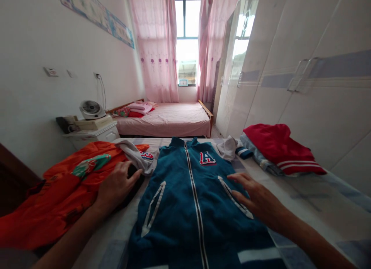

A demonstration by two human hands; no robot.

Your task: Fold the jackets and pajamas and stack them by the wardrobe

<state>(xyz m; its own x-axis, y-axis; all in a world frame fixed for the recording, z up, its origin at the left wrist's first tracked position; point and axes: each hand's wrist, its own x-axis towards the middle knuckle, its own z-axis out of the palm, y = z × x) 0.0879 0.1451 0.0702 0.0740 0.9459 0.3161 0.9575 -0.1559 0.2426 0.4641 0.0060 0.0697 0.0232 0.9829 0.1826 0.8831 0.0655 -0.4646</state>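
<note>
A teal zip-up jacket [179, 207] lies face up in front of me, its zip closed, with a letter A patch on the chest and white-trimmed pockets. Its grey left-hand sleeve [131, 151] is bent outward and bears a red and blue patch. My left hand [117, 186] is beside that sleeve, thumb and fingers apart; whether it touches the cloth I cannot tell. Over the pocket at the jacket's right side, my right hand [252, 195] has its fingers spread and holds nothing. The other grey sleeve [227, 147] is bunched near the shoulder, its striped cuff showing.
Orange clothing [66, 188] with a green print lies at the left. A folded red garment [281, 145] tops a pile at the right on the bed sheet [304, 195]. Beyond are another bed [174, 118], a small fan [92, 109] on a cabinet, and white wardrobes [307, 114].
</note>
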